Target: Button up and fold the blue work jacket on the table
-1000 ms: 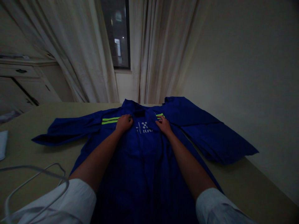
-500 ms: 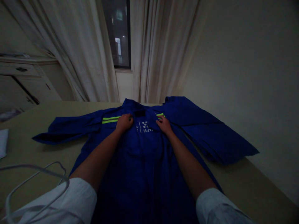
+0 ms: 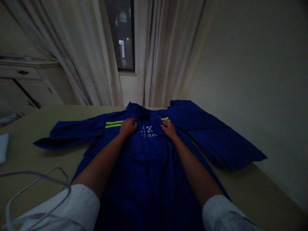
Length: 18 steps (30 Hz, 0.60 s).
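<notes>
1. A dark blue work jacket [image 3: 146,179] lies spread face-up on a beige table [image 3: 48,115], its collar [image 3: 143,112] at the far side and its sleeves stretched out to both sides. The lower part runs out of the bottom of the frame, so the hem is cut off.
2. The left hand [image 3: 128,127] rests on the chest just beside the collar, its fingers [image 3: 132,123] curled onto the cloth at a neon-yellow reflective stripe [image 3: 114,124]. The dim light hides whether they pinch the fabric or only press on it, so I cannot tell.
3. The right hand [image 3: 169,130] sits on the other side of the collar, fingers bent down near a second yellow stripe [image 3: 165,119]. Again, pinch or press cannot be told. The hands stay apart, with a white printed logo [image 3: 149,131] between them.
4. The far end of the right-hand jacket sleeve [image 3: 216,141] reaches the table's right edge [image 3: 276,181] - its cuff is hard to make out.
5. Near the lower left, well apart from both hands, a thin white wire hanger [image 3: 36,179] crosses in front of the person's white shirt cuff [image 3: 79,202]. A white folded item [image 3: 3,148] is cut off by the left frame edge.
</notes>
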Available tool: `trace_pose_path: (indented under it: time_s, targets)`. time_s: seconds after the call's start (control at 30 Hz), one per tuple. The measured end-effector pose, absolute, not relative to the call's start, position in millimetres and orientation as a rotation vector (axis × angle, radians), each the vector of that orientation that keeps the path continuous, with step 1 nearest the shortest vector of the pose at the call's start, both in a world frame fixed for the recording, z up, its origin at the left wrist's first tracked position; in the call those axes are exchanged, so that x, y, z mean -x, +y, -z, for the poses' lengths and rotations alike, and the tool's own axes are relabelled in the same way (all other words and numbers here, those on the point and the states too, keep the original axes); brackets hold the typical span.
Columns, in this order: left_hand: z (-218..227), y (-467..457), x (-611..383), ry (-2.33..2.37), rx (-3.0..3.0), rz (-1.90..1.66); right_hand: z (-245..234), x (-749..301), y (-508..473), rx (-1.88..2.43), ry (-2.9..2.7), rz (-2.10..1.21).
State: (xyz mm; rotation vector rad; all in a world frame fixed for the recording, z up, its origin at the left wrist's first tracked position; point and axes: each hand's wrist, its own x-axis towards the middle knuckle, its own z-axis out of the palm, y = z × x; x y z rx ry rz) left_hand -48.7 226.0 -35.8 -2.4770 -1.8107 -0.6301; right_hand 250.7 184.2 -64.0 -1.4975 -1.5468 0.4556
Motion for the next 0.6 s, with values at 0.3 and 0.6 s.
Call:
trace_pose_path:
  time_s: [0.3, 0.6]
  targets:
    - [34.5, 224.3, 49.1, -1.804, 2.491, 0.655, 63.4, -251.2, 183.1, 1.489, -1.554, -0.485]
    - [36.4, 225.4, 48.9, -1.795, 2.480, 0.652, 64.9, -250.9, 184.6, 1.511, -1.562, -0.456]
